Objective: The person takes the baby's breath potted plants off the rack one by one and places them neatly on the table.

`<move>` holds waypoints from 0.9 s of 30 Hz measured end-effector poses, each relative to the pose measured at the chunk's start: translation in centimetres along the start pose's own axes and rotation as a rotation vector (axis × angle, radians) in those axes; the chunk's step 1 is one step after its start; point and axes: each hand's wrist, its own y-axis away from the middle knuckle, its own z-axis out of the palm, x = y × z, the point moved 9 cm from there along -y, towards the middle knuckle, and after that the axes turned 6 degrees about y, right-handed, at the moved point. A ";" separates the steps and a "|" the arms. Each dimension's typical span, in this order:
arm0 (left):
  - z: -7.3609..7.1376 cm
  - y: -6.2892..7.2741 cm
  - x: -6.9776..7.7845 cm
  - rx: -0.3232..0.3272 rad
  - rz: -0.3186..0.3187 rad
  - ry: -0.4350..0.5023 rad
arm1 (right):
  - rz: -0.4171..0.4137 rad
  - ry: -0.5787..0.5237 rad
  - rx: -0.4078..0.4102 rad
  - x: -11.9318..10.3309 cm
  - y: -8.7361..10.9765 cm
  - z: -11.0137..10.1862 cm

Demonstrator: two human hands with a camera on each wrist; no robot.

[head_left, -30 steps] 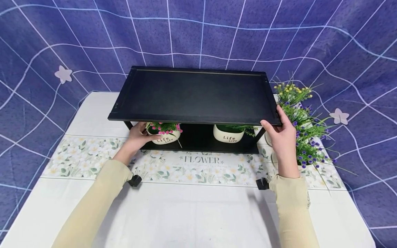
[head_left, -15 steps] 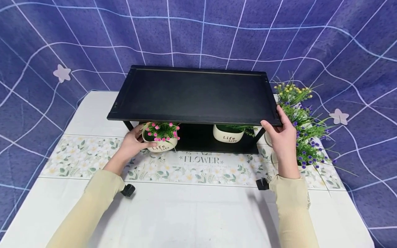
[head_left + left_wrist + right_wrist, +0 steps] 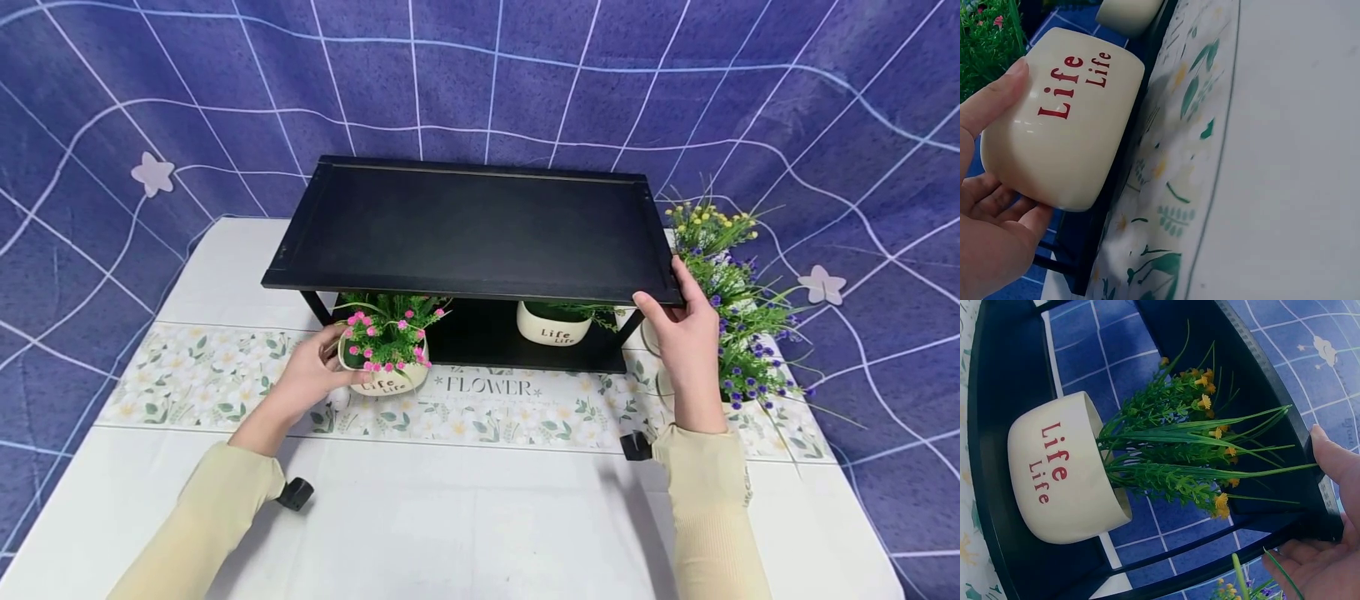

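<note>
My left hand (image 3: 311,372) grips a cream flower pot (image 3: 1072,125) marked "Life Life", thumb on its front and fingers round its side. Pink flowers (image 3: 386,333) with green leaves fill this pot, which sits at the left front edge of a black two-tier shelf (image 3: 480,229). My right hand (image 3: 686,342) holds the front right corner of the shelf's top board, thumb on the front edge. On the lower tier at the right stands a second cream pot (image 3: 1066,469) with orange-yellow flowers (image 3: 1207,400); the top board hides its upper part in the head view.
Several more potted plants with yellow and purple flowers (image 3: 742,333) stand right of the shelf, close to my right forearm. A floral "FLOWER" strip (image 3: 487,408) runs across the white table (image 3: 480,525). A blue gridded cloth (image 3: 480,83) hangs behind.
My left hand has drawn the pink-flowered pot forward and slightly left, from under the top board to the shelf's front edge. My right hand stays at the shelf corner.
</note>
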 end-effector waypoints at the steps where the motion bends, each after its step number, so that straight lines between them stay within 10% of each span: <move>1: 0.1 0.3 0.0 -0.005 -0.001 -0.012 | 0.000 0.000 0.001 0.0 0.0 0.0; 19: -1.7 5.3 -0.7 -0.023 -0.024 -0.134 | -0.014 -0.016 0.017 -0.5 0.1 -0.2; 27: -4.6 7.9 -0.2 0.033 0.184 -0.153 | -0.009 -0.009 0.022 -0.5 0.3 -0.1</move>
